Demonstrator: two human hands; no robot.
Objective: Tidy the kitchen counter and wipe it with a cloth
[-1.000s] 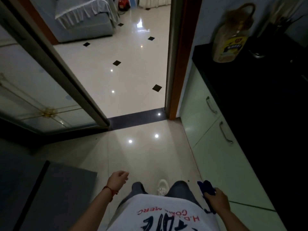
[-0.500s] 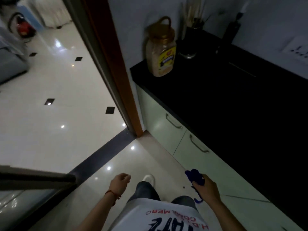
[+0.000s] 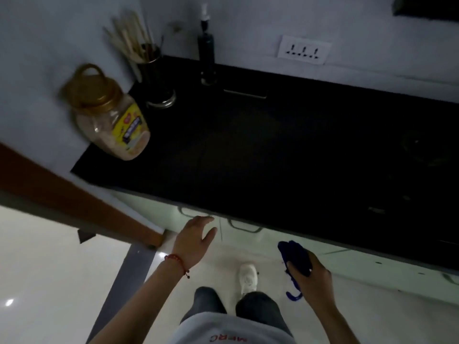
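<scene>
A black kitchen counter [image 3: 273,150] fills the middle of the head view, dim and hard to read. My right hand [image 3: 315,281] grips a bunched dark blue cloth [image 3: 295,259] below the counter's front edge, over the floor. My left hand [image 3: 196,240] is stretched forward with straight fingers, holding nothing, just under the counter edge near a cabinet handle. A clear jar with a gold lid and yellow label [image 3: 109,120] stands at the counter's left end.
A dark holder with wooden utensils [image 3: 151,78] and a black pump bottle [image 3: 207,53] stand at the back by the wall. A wall socket [image 3: 304,49] is behind. Pale green cabinets [image 3: 248,227] run below. A brown door frame [image 3: 74,202] is at left.
My view has swung right from the doorway onto the counter. My left hand opened and reached forward towards the cabinet front. My right hand still grips the cloth.
</scene>
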